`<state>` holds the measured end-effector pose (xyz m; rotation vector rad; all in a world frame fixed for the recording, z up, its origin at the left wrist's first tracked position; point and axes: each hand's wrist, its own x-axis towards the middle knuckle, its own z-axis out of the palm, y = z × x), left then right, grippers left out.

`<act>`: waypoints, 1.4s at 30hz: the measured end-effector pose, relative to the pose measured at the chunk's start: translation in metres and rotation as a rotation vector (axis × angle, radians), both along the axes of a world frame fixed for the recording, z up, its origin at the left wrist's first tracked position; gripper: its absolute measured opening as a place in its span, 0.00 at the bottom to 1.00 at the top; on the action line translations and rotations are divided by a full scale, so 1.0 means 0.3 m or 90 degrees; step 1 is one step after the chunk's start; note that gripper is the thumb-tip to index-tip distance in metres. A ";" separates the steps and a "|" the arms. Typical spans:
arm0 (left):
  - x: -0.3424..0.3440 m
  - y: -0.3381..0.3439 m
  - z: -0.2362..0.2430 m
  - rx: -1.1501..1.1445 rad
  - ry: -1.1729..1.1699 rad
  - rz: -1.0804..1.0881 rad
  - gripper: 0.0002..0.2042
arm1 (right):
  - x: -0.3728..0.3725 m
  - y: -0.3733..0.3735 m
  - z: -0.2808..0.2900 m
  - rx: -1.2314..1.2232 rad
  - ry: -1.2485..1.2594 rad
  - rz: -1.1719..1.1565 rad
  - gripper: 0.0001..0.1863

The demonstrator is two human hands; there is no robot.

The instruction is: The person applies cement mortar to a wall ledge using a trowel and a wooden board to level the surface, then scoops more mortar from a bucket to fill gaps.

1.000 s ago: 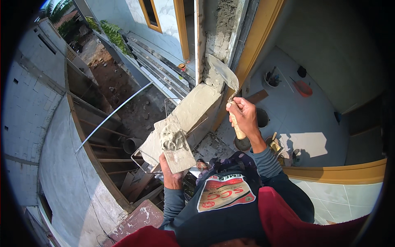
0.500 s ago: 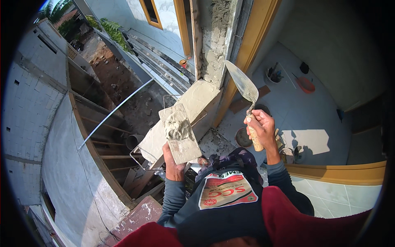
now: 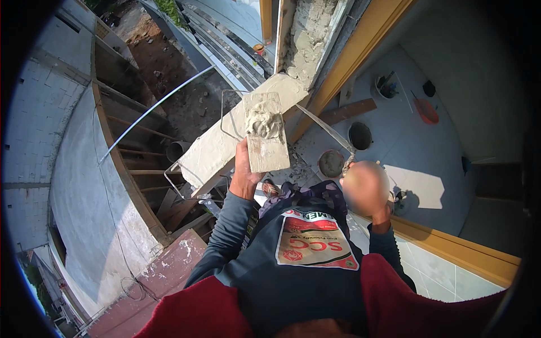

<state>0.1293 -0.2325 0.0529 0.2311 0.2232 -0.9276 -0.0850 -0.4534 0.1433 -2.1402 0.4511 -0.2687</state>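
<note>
My left hand (image 3: 245, 172) grips the lower left edge of a small wooden mortar board (image 3: 268, 159). A lump of wet grey mortar (image 3: 264, 119) sits on the board's upper half. Right of it, my right hand (image 3: 366, 188) is closed round the handle of a pointed trowel; a blur covers most of this hand and hides the handle. The trowel blade (image 3: 328, 130) is turned nearly edge-on, its tip pointing up and left to the end of a pale plastered ledge (image 3: 211, 149). Beyond the ledge rises a narrow wall strip (image 3: 310, 42) coated in rough mortar.
A yellow-brown wooden frame (image 3: 360, 56) borders the mortared strip. Bent metal rods (image 3: 222, 115) stick out round the ledge. Two buckets (image 3: 360, 136) and a red basin (image 3: 426, 111) stand on the right-hand floor. Lower ground (image 3: 169, 76) with rubble lies to the left.
The trowel has swung down and turned edge-on, with my right hand lower. My left hand has raised the mortar board and moved it right. The view has shifted too.
</note>
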 end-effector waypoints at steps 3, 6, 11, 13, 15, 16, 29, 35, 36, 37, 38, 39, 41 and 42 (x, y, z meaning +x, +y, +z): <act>0.007 -0.009 -0.005 0.017 0.005 0.020 0.20 | -0.003 0.004 0.005 -0.107 -0.066 0.100 0.18; 0.039 -0.014 -0.014 -0.005 -0.001 0.014 0.19 | -0.001 -0.010 -0.025 -0.115 -0.093 0.198 0.16; 0.040 0.000 0.022 0.011 -0.042 0.025 0.19 | 0.101 -0.033 -0.111 -0.227 -0.171 0.204 0.14; 0.027 0.015 0.027 -0.014 -0.050 0.014 0.19 | 0.153 -0.037 -0.139 -0.267 -0.229 0.207 0.14; 0.016 0.019 0.023 -0.133 -0.044 0.003 0.19 | 0.182 -0.031 -0.163 -0.312 -0.299 0.192 0.14; 0.019 0.024 0.020 -0.134 -0.046 0.009 0.19 | 0.190 -0.026 -0.163 -0.312 -0.302 0.198 0.14; 0.077 0.017 0.038 -0.034 -0.032 0.097 0.20 | 0.234 0.024 -0.078 -0.312 -0.333 0.226 0.14; 0.107 0.012 0.019 -0.075 -0.025 0.112 0.20 | 0.219 0.029 0.009 -0.212 -0.226 0.296 0.16; 0.116 0.011 0.023 -0.076 -0.023 0.114 0.20 | 0.219 0.021 0.021 -0.222 -0.244 0.317 0.17; 0.123 0.011 0.027 -0.103 -0.040 0.099 0.20 | 0.214 0.008 0.019 -0.238 -0.246 0.328 0.16; 0.125 0.013 0.030 -0.130 -0.058 0.085 0.20 | 0.215 0.000 0.014 -0.238 -0.244 0.330 0.16; 0.125 0.018 0.033 -0.132 -0.078 0.092 0.20 | 0.216 -0.008 0.011 -0.256 -0.217 0.317 0.16; 0.123 0.023 0.044 -0.100 -0.082 0.098 0.20 | 0.229 -0.014 -0.009 -0.275 -0.188 0.304 0.15; 0.123 0.026 0.054 -0.066 -0.088 0.107 0.20 | 0.247 -0.012 -0.027 -0.289 -0.213 0.301 0.14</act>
